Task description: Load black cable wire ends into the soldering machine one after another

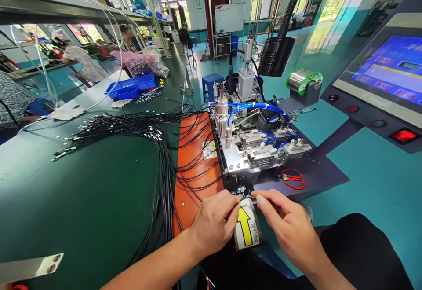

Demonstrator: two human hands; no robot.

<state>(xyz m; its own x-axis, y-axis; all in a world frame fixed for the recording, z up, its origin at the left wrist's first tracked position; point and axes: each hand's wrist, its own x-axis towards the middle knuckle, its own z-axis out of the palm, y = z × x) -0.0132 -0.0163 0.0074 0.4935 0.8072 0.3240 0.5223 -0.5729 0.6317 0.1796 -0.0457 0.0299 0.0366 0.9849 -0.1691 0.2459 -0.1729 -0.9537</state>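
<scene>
Above a white label with a yellow arrow (244,227), my left hand (217,219) pinches the end of a black cable. My right hand (287,225) has thumb and index finger closed on thin coloured wires (250,196) that come out of that end. Both hands are close together at the near edge of a metal machine (260,149) with blue air tubes. Several black cables (194,180) cross the orange plate (187,202) beside my left hand.
A large bundle of black cables (165,171) lies on the green table (108,193). Red-handled scissors (293,178) rest right of the machine. A solder spool (303,82) and a touchscreen (389,70) stand at the right. People sit at the far left.
</scene>
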